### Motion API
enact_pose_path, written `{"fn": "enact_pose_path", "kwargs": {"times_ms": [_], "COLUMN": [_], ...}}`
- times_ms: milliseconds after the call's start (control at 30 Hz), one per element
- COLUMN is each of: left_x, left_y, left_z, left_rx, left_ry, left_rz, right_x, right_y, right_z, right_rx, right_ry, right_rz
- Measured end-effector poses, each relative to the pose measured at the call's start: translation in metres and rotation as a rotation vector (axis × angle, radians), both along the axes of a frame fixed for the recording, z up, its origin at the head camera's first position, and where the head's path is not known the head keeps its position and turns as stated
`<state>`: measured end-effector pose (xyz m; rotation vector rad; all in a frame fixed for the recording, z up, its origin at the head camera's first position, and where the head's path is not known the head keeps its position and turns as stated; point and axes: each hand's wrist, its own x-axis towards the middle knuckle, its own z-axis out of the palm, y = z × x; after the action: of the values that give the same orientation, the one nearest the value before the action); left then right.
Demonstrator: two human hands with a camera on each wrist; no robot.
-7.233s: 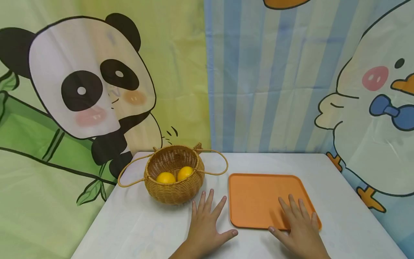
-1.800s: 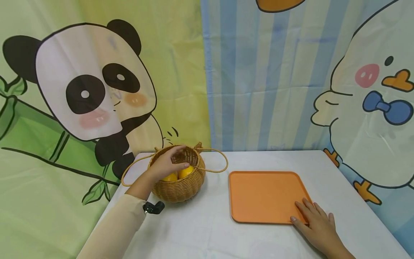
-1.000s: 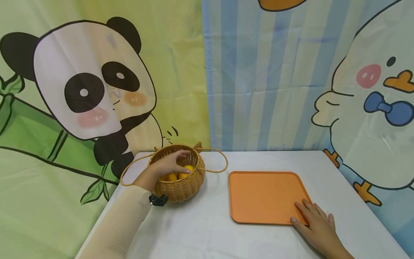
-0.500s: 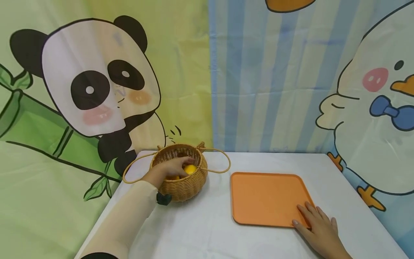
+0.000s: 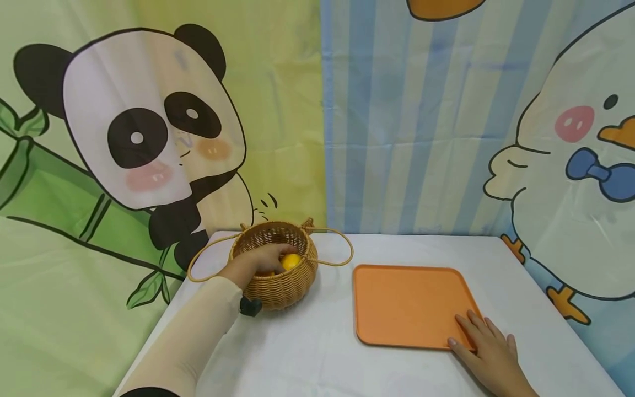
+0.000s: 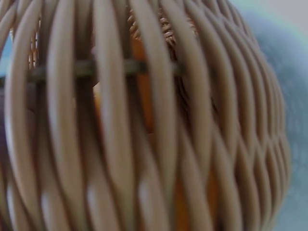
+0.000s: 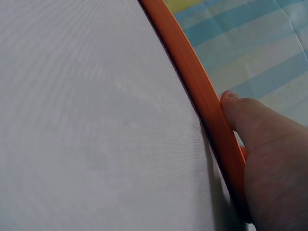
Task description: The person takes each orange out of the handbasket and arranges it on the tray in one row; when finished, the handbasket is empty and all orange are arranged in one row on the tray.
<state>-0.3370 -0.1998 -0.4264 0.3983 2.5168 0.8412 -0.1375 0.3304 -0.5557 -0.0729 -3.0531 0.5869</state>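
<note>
My left hand [image 5: 265,259] reaches over the near rim into a round wicker basket [image 5: 283,289] at the table's back left. Its fingertips dip among the round yellow fruits inside. One yellow fruit [image 5: 291,261] shows right beside the fingers; another is mostly hidden under the hand, and I cannot tell whether the fingers grip it. The left wrist view is filled by the basket's weave [image 6: 114,110], with orange patches behind its gaps. My right hand [image 5: 488,350] rests with extended fingers on the near right corner of an orange tray [image 5: 412,303]; its thumb [image 7: 240,110] lies over the rim.
The basket's two looped handles, a left handle [image 5: 200,264] and a right handle [image 5: 342,245], stick out to the sides. A white cloth covers the table [image 5: 307,353]. Behind it hangs a curtain [image 5: 278,110] printed with a panda and a chick.
My left hand has moved from above the table to the basket, then lower into it, with its fingers drawing down among the fruits. My right hand has settled on the tray's corner.
</note>
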Motion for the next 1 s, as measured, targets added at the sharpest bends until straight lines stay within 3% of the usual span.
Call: {"fn": "enact_pose_path", "kwargs": {"times_ms": [567, 833, 1000], "left_x": [0.0005, -0.0005, -0.0005], "left_y": [0.0072, 0.0086, 0.0058], "left_z": [-0.0006, 0.0011, 0.0006], "left_rx": [-0.126, -0.131, -0.088], "left_ry": [0.149, 0.182, 0.199], "left_rz": [-0.040, -0.046, -0.027], "right_x": [0.0004, 0.0002, 0.0011], "right_y": [-0.0003, 0.0008, -0.0001], "right_z": [0.0004, 0.0000, 0.0002], "right_rx": [0.002, 0.002, -0.007], "right_ry": [0.009, -0.009, 0.001], "right_rz": [0.002, -0.001, 0.009]}}
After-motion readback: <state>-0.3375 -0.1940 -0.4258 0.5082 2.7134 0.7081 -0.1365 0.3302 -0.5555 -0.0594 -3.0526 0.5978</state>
